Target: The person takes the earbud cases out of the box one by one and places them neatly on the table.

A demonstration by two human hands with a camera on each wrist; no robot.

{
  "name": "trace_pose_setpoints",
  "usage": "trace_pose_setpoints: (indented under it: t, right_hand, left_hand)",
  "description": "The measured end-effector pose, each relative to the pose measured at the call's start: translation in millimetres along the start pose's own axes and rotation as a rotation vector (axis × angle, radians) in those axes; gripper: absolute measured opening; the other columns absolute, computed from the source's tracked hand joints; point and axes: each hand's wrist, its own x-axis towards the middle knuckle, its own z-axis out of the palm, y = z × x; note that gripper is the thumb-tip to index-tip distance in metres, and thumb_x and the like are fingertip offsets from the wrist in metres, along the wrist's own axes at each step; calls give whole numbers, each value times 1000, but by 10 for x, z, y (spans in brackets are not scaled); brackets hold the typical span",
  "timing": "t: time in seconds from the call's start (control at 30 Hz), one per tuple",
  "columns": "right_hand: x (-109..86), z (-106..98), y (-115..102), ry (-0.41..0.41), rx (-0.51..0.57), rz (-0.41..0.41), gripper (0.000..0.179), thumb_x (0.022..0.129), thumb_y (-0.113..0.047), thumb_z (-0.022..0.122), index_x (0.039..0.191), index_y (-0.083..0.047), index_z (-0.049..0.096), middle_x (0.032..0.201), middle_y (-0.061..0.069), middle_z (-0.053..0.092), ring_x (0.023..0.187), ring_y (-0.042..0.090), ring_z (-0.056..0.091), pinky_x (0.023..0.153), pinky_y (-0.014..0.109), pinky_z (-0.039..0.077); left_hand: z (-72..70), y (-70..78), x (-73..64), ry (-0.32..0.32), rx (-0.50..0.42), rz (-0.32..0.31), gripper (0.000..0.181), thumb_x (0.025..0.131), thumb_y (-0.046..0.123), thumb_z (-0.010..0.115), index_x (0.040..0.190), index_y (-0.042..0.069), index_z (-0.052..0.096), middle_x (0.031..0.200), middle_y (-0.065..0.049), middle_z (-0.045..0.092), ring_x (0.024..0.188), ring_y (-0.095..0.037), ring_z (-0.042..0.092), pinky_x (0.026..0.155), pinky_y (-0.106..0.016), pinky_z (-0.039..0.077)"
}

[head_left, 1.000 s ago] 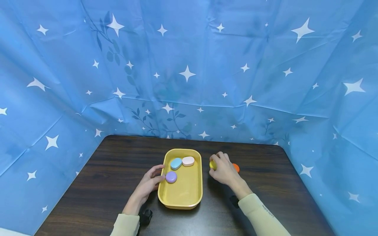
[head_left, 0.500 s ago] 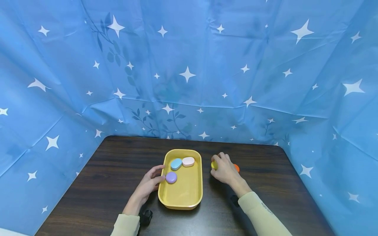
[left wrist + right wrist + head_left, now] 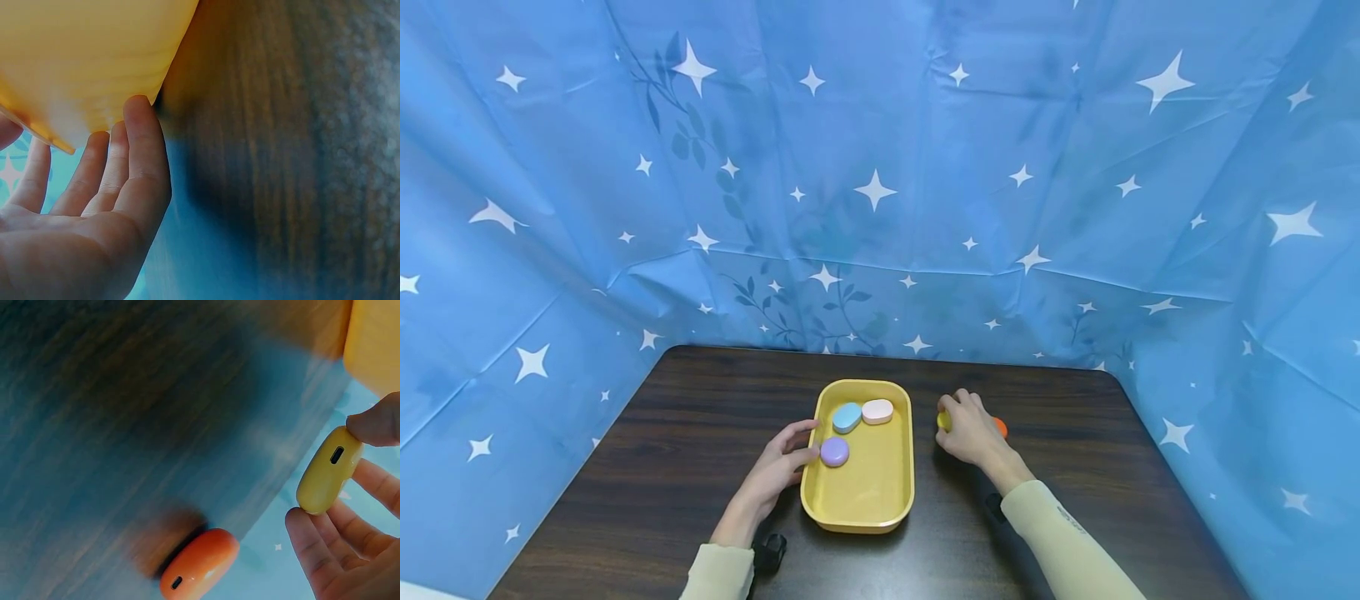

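My left hand (image 3: 775, 462) holds the left side of a yellow tray (image 3: 865, 508), the thumb over its rim and the other fingers against the outer wall, as the left wrist view shows. To the right of the tray my right hand (image 3: 972, 431) pinches a yellow earbud case (image 3: 328, 472) by its ends, between thumb and fingertips. A small dark port slot shows on that case in the right wrist view. Just beyond this hand an orange earbud case (image 3: 203, 565) lies on the table, partly hidden in the head view.
Inside the tray lie a blue case (image 3: 847, 417), a pale pink case (image 3: 877, 411) and a round purple case (image 3: 835, 452). The dark wood table (image 3: 715, 400) ends at a blue star-patterned cloth (image 3: 880, 225) behind and at both sides.
The right hand, with the yellow earbud case in its fingers, has shifted slightly right. The left hand and the tray have stayed put.
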Motion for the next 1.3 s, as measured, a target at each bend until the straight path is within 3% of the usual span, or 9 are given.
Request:
trace_pose_setpoints:
  t: [1.3]
  right_hand:
    - [52,134,137,-51,-33,26,33,87,-18,76,117,-6,67,100,8,52,90,27,44,73,42,47]
  left_hand:
    - [-3,3,-9,-2,1,9,48,98,12,64,145,9,52,143,-19,51,118,-31,59,93,-51,53]
